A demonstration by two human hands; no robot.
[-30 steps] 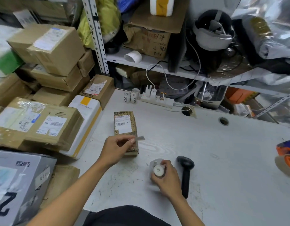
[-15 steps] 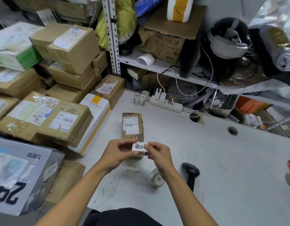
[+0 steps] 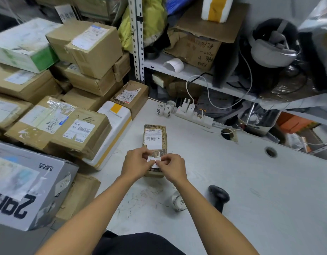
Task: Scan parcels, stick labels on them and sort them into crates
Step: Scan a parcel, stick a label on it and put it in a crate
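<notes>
Over parcel [image 3: 155,144], both hands pinching label [image 3: 153,160]

Bare forearms, no sleeves; left hand [image 3: 136,162], right hand [image 3: 173,167]; dark garment below

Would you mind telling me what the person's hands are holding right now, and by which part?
Both hands pinch a small white sticker over the near end of the parcel: left hand at its left edge, right hand at its right edge.

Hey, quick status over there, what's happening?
Left hand and right hand pinch a label. Over the small parcel. Nothing blocking.
</notes>
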